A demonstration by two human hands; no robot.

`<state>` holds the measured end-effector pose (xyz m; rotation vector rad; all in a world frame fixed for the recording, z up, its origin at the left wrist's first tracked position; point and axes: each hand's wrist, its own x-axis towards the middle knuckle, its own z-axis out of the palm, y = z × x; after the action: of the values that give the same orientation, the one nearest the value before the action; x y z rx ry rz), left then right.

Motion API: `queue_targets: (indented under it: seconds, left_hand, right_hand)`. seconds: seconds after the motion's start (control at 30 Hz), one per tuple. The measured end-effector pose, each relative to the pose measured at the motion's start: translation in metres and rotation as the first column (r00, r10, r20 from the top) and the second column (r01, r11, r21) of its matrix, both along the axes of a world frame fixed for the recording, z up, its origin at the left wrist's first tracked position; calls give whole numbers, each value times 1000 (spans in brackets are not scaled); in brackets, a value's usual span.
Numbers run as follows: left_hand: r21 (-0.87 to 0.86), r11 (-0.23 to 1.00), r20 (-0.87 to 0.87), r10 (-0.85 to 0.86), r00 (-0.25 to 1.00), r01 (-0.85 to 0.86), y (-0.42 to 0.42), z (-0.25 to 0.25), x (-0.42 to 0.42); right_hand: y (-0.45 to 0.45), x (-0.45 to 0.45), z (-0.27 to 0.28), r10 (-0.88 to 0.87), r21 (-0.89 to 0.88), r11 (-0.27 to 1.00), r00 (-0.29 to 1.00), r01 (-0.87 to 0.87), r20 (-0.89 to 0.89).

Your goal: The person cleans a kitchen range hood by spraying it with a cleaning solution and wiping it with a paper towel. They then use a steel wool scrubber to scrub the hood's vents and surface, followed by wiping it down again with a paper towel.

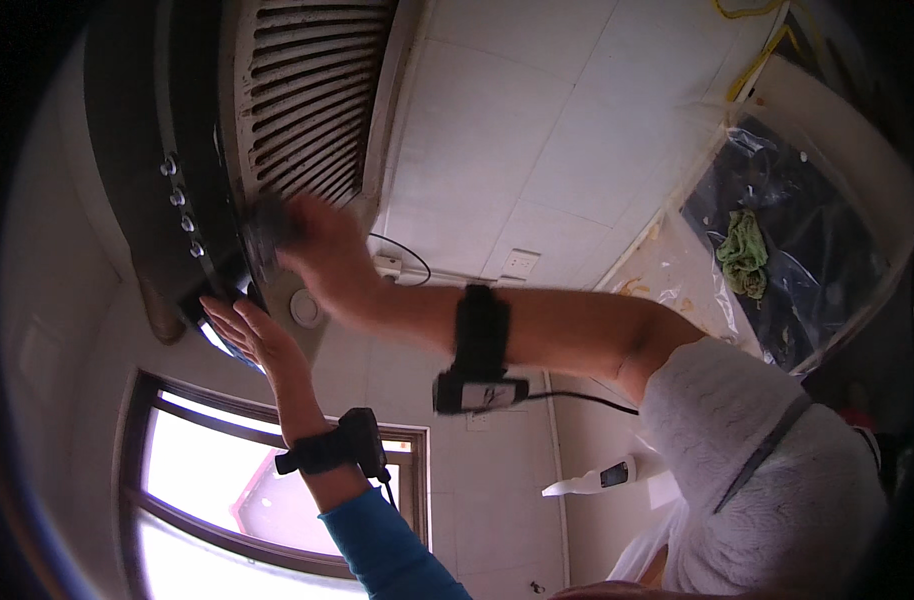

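My right hand [326,244], blurred, is closed around a dark, rounded object [275,223] too blurred to identify. The object is at the underside of a range hood [202,142], beside its greasy slotted grille [311,97]. Against the hood's glossy lower end lies my left hand [258,334], fingers stretched out and palm flat, holding nothing that I can see. Between the hands and the grille, part of the hood is hidden. Round metal buttons [177,196] run along the hood's dark front.
A crumpled green cloth [743,255] lies on clear plastic film [794,225] over a dark surface at the right. A white bottle [607,476] with a dark label is lower down. A framed window [277,551] is at lower left, and a wall socket [521,263] on the tiles.
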<state>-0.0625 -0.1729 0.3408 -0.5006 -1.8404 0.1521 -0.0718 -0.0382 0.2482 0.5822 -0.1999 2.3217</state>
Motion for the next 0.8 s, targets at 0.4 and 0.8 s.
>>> queue_targets:
  seconds: [0.4,0.8]
  left_hand:
    - [41,997,53,58,997,-60,3,-3,12]
    - [46,997,63,-61,996,59,12,-14,-3]
  right_hand:
    - [125,-42,21,-580,-301,780,815,548,-18]
    - [90,-179,22,-882,139,465,443,875,162]
